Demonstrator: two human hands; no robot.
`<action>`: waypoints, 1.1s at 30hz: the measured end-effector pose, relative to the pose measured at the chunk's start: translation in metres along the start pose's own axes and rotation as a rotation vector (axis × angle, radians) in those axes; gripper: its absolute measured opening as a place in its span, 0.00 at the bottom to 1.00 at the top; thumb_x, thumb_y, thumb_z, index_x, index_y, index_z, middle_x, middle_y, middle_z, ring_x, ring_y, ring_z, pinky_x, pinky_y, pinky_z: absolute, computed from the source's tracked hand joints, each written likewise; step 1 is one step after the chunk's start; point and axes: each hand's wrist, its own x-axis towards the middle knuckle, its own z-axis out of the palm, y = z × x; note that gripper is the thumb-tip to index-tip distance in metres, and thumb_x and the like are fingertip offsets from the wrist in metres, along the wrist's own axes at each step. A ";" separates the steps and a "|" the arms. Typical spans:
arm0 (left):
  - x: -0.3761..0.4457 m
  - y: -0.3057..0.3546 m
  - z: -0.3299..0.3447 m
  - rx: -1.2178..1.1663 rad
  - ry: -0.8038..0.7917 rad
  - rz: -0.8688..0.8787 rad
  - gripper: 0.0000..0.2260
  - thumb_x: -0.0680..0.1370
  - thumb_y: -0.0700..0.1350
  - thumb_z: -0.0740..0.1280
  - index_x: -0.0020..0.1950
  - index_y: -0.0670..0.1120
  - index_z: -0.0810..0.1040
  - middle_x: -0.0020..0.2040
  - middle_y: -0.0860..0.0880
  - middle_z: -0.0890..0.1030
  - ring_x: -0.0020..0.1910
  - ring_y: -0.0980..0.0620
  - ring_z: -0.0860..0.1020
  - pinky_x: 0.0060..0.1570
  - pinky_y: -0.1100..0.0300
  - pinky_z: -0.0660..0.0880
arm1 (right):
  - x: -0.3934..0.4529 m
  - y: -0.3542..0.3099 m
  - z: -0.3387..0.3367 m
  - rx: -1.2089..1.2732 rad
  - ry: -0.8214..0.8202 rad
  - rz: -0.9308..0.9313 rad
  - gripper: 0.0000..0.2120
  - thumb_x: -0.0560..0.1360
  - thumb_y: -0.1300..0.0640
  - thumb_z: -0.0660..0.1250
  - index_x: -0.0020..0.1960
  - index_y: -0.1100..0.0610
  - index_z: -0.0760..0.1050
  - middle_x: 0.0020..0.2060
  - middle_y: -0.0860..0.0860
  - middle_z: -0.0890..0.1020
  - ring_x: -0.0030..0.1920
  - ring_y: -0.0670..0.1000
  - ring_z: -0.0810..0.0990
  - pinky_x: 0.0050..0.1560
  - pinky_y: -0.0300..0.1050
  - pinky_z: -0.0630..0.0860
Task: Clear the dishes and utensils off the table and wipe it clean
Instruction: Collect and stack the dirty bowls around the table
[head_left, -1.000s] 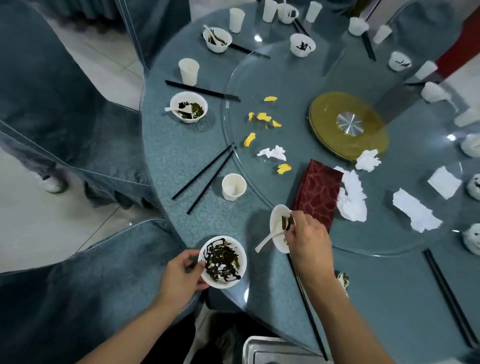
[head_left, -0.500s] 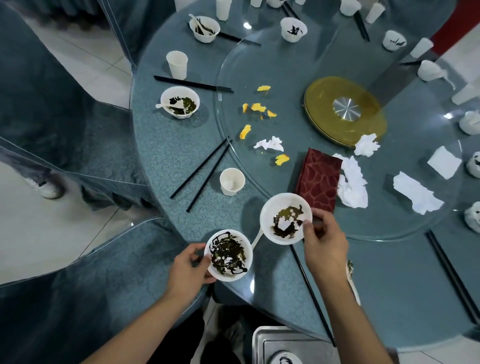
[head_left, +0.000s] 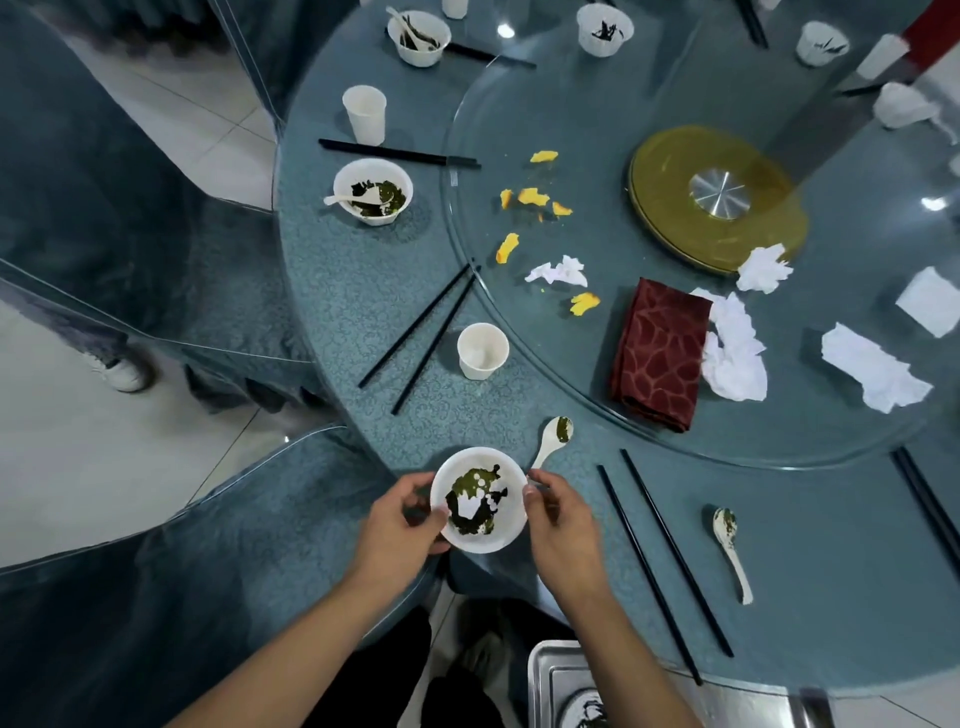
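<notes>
Head view, bowl (head_left: 480, 500) between both hands' fingers (head_left: 415, 491)

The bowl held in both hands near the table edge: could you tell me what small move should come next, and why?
Probably lower the bowl into the metal tray below the table edge. Both the left hand and right hand grip it, and it looks stacked.

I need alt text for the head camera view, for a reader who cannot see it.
Two hands, left hand and right hand, hold a white bowl with dark green food remains at the edge of a round blue table. Cups, chopsticks, spoons, crumpled napkins and a folded red cloth lie around.
</notes>
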 end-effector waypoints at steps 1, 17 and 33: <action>0.000 -0.001 0.000 -0.004 0.004 0.005 0.15 0.78 0.30 0.69 0.56 0.50 0.81 0.47 0.44 0.80 0.49 0.40 0.84 0.39 0.51 0.84 | -0.001 -0.001 0.000 -0.005 -0.007 -0.001 0.10 0.80 0.52 0.66 0.61 0.48 0.79 0.50 0.43 0.83 0.50 0.38 0.80 0.55 0.34 0.75; -0.138 -0.005 -0.052 -0.115 0.100 0.221 0.22 0.75 0.27 0.71 0.59 0.51 0.83 0.47 0.38 0.77 0.48 0.41 0.84 0.39 0.47 0.84 | -0.104 -0.012 -0.007 0.018 -0.129 -0.235 0.11 0.76 0.59 0.68 0.53 0.44 0.79 0.37 0.42 0.83 0.41 0.41 0.80 0.48 0.44 0.78; -0.288 -0.014 -0.203 -0.184 0.387 0.294 0.20 0.75 0.29 0.71 0.62 0.48 0.81 0.50 0.39 0.81 0.50 0.43 0.84 0.37 0.56 0.83 | -0.226 -0.074 0.073 -0.346 -0.172 -0.718 0.14 0.80 0.52 0.63 0.65 0.49 0.75 0.57 0.45 0.77 0.55 0.46 0.75 0.59 0.46 0.74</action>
